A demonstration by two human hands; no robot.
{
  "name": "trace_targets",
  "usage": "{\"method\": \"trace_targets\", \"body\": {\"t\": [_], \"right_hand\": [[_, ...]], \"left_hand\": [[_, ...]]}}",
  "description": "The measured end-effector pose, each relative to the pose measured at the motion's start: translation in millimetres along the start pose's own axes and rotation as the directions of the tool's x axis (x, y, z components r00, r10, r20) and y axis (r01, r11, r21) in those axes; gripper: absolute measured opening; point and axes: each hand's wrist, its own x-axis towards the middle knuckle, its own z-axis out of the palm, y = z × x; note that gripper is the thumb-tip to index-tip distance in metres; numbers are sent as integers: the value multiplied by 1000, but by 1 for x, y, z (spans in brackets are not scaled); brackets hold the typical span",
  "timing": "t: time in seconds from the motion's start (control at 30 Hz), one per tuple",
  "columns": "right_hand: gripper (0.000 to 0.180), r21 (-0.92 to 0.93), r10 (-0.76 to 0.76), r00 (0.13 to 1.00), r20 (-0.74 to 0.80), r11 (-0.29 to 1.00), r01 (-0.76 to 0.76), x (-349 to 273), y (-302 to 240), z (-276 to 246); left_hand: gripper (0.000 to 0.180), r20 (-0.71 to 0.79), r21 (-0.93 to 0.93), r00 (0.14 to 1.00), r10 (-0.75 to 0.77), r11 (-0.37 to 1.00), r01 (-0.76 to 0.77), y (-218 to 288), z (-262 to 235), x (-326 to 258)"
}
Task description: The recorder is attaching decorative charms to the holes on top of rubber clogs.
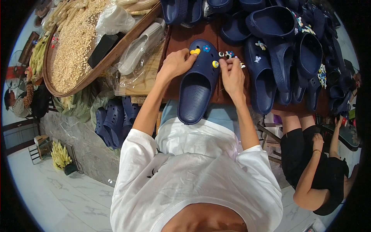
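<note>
A navy blue clog (196,87) lies in front of me, its toe pointing away and its heel over the table's near edge. On its upper sit a yellow heart-shaped charm (195,51), a blue flower charm (206,48) and a round yellow charm (215,64). My left hand (177,65) grips the clog's left side, its thumb by the heart. Close to the clog's right side, my right hand (233,77) has its fingertips pinched together beside the round charm; whatever they hold is hidden. Several small loose charms (229,54) lie just beyond those fingers.
Many navy clogs (264,73) are piled on the right of the brown table (179,36). At left are a basket of pale kernels (77,42) with a black phone (104,49), and a wrapped grey clog (141,48). A person in black (324,178) sits at right.
</note>
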Motion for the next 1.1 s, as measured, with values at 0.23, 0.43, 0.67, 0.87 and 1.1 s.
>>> {"method": "trace_targets", "body": {"t": [0.23,0.43,0.67,0.87,1.1], "right_hand": [[55,-6,164,966,199,986,-166,9,-11,7],[22,-231,-100,991,86,966,117,9,-11,19],[17,-184,-210,977,49,959,215,10,-9,14],[18,41,53,985,166,997,-61,12,-8,0],[20,-162,-47,999,-26,986,42,5,4,3]], "left_hand": [[64,203,-88,976,-77,991,96,-6,-5,11],[62,147,-29,987,61,998,-57,-6,1,13],[50,135,147,979,154,974,-174,3,4,11],[41,117,137,951,286,944,-300,-6,4,13],[43,101,172,949,298,934,-312,-5,7,15]]}}
